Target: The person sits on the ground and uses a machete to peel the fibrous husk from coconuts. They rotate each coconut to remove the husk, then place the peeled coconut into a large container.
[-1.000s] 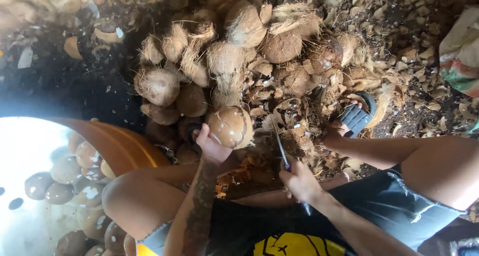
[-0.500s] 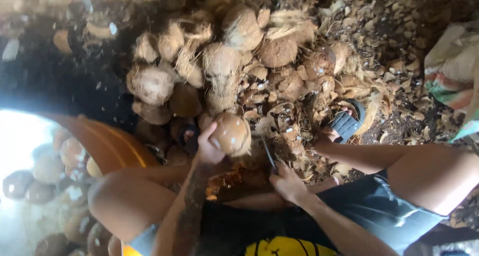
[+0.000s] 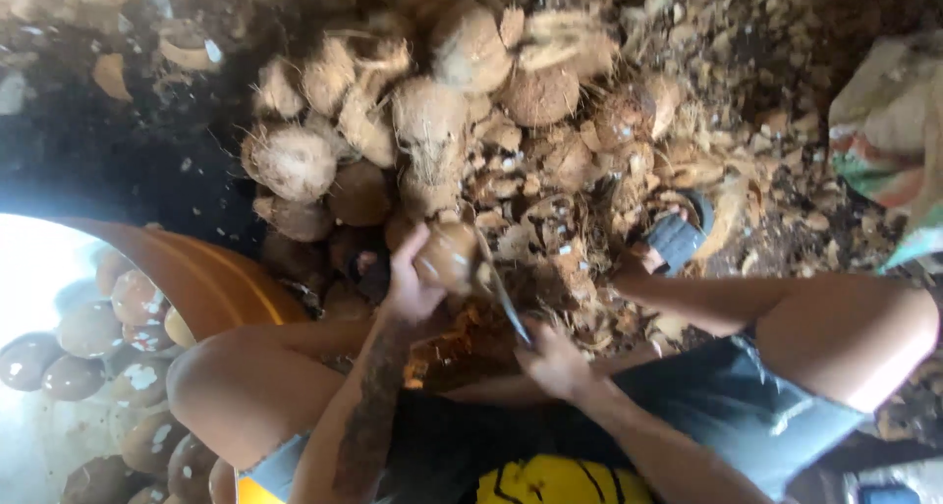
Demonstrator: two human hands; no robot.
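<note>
Gripping a husked coconut (image 3: 447, 256) in my left hand (image 3: 408, 290), fingers wrapped around it, I hold it above my lap in front of the coconut pile (image 3: 413, 131). My right hand (image 3: 555, 362) has its fingers closed on a knife (image 3: 503, 293), blade touching the coconut's right side.

- Coconut (image 3: 447, 253): hard brown shell, fairly smooth, dull.
- Knife (image 3: 503, 293): thin grey metal blade.
- Heaped coconuts (image 3: 295, 160): rough, hairy fibre.
- Tub (image 3: 211, 278): smooth orange plastic.
- Shorts (image 3: 747, 406): matt grey cloth.
</note>
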